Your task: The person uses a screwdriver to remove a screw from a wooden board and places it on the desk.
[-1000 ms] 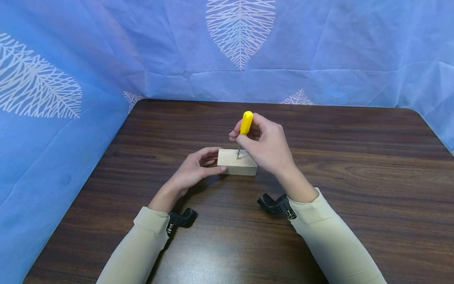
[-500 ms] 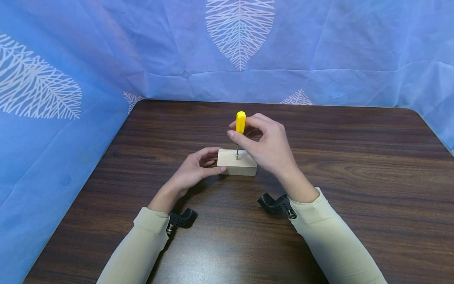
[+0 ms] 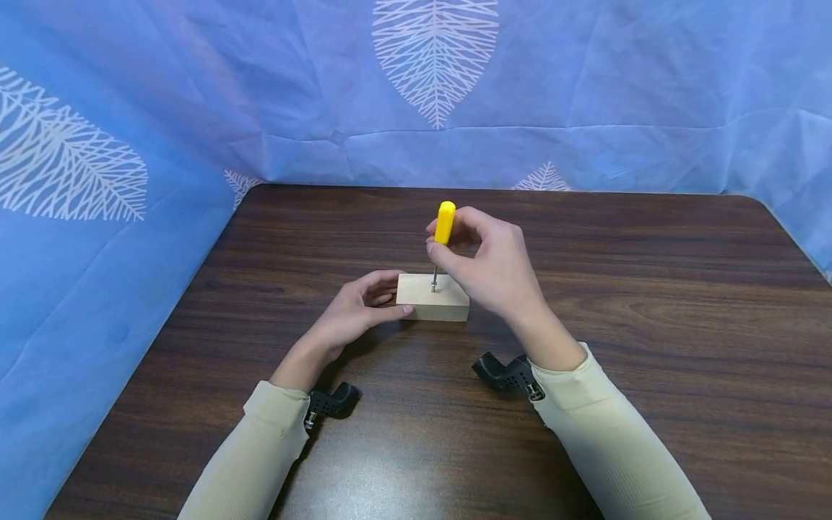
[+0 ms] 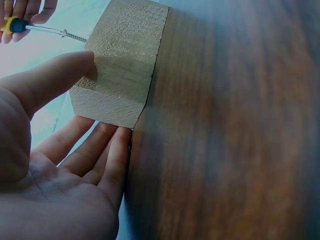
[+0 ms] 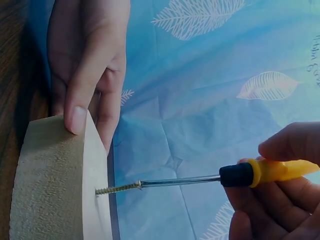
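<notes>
Yellow-handled screwdriver (image 3: 444, 228) over a wooden block (image 3: 437, 313), partly hidden by the pinching right grip (image 3: 492, 261), tip hard to make out at the screw (image 5: 118, 189), pointing down, long axis near upright, left grip (image 3: 356, 306) holding the block

The pale wooden block (image 3: 430, 301), rectangular with visible grain, lies flat on the worktop (image 3: 403, 412). A threaded screw (image 5: 117, 189) stands near the middle of the block's top face, its lower end at the wood and much of its thread exposed. Above the block, a screwdriver (image 5: 234, 176) with yellow handle, dark collar and bright metal shaft leans slightly, its tip meeting the screw's head
</notes>
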Tool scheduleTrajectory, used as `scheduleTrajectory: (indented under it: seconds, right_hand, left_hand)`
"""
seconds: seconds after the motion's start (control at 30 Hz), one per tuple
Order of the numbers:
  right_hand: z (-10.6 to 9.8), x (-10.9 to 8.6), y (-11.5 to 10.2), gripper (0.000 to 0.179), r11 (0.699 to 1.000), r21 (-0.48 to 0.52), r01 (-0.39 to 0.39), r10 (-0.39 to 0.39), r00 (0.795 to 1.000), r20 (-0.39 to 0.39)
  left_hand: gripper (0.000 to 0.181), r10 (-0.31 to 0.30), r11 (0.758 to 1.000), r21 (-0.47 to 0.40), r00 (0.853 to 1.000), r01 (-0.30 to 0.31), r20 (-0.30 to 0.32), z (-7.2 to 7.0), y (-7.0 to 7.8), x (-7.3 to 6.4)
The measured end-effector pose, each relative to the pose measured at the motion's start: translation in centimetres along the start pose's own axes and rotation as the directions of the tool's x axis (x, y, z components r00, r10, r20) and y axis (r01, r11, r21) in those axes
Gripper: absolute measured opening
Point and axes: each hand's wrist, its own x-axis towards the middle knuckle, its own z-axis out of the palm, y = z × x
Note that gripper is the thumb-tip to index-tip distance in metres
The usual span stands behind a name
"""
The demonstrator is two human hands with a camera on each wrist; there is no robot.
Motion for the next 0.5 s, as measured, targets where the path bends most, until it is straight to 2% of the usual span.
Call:
scheduleTrajectory:
  seconds: [0.27,0.5]
  right_hand:
    - [0.06,0.0,-0.14,0.015,1.0,0.007,-0.025,0.025,0.999,0.029]
    - [0.29,0.11,0.06,0.014,0.998,-0.035,0.045,-0.045,0.999,0.007]
  left_hand:
    - [0.064,-0.008,1.0,-0.004,1.0,0.008,-0.006,-0.02,-0.15,0.08]
    - [0.062,-0.01,1.0,0.002,1.0,0.01,-0.009,-0.01,-0.09,0.1]
